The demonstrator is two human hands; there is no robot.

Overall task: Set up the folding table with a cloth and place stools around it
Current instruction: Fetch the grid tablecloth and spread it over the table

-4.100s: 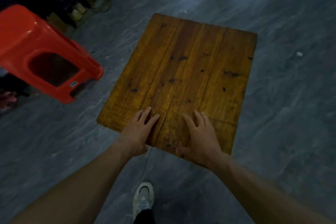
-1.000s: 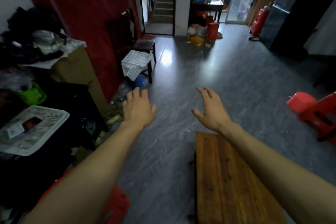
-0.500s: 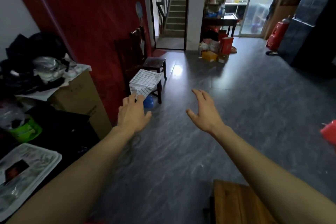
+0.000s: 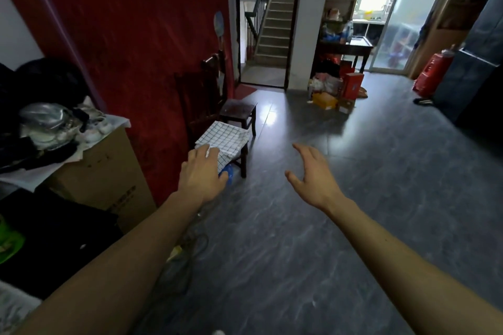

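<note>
Arms outstretched; left hand (image 4: 202,175) open before checked cloth (image 4: 223,140); right hand (image 4: 313,175) open.

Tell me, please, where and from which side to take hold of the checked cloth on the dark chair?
Probably grip the checked cloth at its near folded edge, which overhangs the dark chair seat, coming from the front and above. The chair back blocks the far side, and the open left hand is already reaching there.

The left hand (image 4: 202,175) covers the near corner of the checked cloth (image 4: 227,140) and most of a blue object (image 4: 228,171) below it; that object cannot be identified.
</note>
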